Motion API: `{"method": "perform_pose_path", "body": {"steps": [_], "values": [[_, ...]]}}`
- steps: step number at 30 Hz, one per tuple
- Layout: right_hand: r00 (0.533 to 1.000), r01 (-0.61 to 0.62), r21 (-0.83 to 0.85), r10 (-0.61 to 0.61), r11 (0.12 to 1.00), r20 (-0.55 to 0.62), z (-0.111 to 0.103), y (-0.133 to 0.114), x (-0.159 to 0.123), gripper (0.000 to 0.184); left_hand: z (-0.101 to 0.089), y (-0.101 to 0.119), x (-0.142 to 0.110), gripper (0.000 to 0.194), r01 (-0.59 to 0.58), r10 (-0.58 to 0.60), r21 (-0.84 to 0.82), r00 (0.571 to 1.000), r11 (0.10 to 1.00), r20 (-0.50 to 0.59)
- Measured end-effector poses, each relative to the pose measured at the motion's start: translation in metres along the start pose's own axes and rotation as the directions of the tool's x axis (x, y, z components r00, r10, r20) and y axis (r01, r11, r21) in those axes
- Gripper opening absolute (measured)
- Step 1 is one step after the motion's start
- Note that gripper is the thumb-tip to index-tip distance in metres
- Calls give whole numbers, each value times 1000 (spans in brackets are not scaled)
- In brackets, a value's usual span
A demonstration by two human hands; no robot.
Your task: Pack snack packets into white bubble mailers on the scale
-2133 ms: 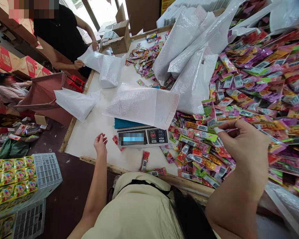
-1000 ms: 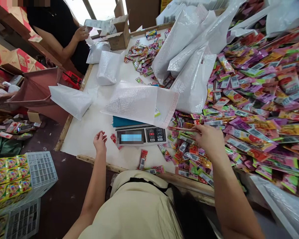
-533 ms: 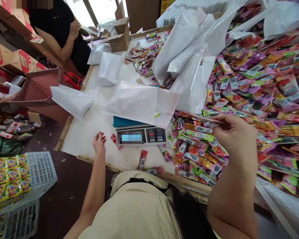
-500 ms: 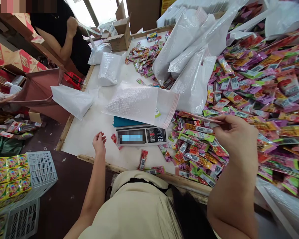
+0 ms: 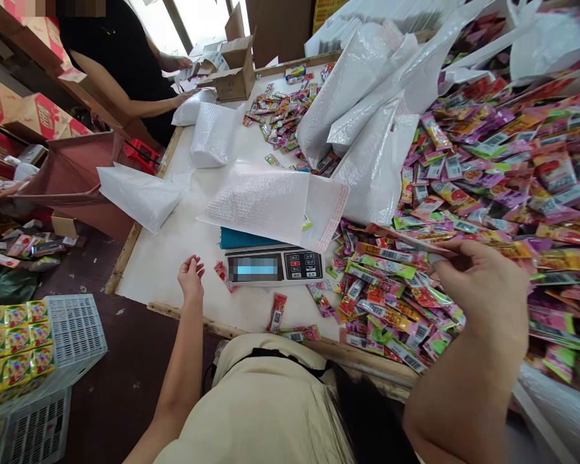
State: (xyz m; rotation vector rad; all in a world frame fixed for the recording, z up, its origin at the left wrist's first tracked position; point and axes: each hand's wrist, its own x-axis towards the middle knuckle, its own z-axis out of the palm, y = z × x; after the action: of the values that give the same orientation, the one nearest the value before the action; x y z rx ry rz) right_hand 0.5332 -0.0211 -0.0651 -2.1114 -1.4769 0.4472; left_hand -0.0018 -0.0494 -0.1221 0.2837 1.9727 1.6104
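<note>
Above the heap of small snack packets (image 5: 386, 293), my right hand (image 5: 486, 290) pinches one flat snack packet (image 5: 408, 241) by its end, between thumb and fingers. My left hand (image 5: 191, 278) hovers over the table at the left of the digital scale (image 5: 273, 265), fingers loosely curled and apart, holding nothing. A white bubble mailer (image 5: 265, 200) lies across the scale's blue-green top (image 5: 246, 237), its flap end to the right. One red packet (image 5: 277, 312) lies in front of the scale.
Filled bubble mailers (image 5: 212, 135) stand farther back. Large white mailers (image 5: 367, 129) lean beside the packet pile. A co-worker in black (image 5: 120, 71) stands at the far left near a cardboard box (image 5: 232, 71). Plastic crates (image 5: 77, 332) sit on the floor, left.
My right hand has moved right with the packet. My left hand stays almost still. The co-worker's arm has come down, and a hand now reaches to a mailer.
</note>
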Motion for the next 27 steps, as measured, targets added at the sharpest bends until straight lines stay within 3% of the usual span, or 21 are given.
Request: {"method": "perform_pose_path", "body": {"steps": [2,5,7,9,11,13,15,18,20,22,23,24,25,27], "values": [[999,-32,-58,35,998,41,-1,3,1,25,6,9,6,15,-72,72,13,997,997,7],[999,36,-235,-36,971,4,3,-6,3,29,22,33,16,15,-219,217,37,974,975,58],[991,128,-134,-122,983,53,15,-33,3,38,42,53,23,14,-305,297,45,946,951,126],[949,236,165,-263,958,173,34,-80,4,46,67,73,29,10,-389,371,45,904,920,214],[885,306,404,-414,862,214,58,-145,5,48,94,88,34,6,-457,424,44,853,889,305],[865,391,409,-481,825,143,82,-221,8,39,116,96,36,2,-453,408,41,835,891,369],[833,469,344,-537,814,135,100,-297,14,29,128,98,37,4,-369,330,29,860,929,388],[625,700,331,-767,633,146,116,-398,20,44,123,92,41,18,-262,241,3,893,965,380],[443,815,356,-888,458,128,122,-452,22,46,107,87,50,30,-256,247,-23,902,966,353],[225,906,348,-971,240,85,130,-494,25,48,90,84,66,46,-287,295,-70,918,955,266],[149,932,323,-987,163,65,135,-509,27,48,83,83,78,55,-317,326,-74,920,945,216],[114,948,291,-992,127,61,141,-520,31,46,78,83,90,63,-347,353,-61,918,936,184],[135,954,262,-988,149,70,148,-527,36,43,77,82,103,70,-360,360,-33,917,932,173],[280,916,259,-950,307,134,162,-530,46,31,83,79,129,80,-322,310,29,929,946,201]]}}
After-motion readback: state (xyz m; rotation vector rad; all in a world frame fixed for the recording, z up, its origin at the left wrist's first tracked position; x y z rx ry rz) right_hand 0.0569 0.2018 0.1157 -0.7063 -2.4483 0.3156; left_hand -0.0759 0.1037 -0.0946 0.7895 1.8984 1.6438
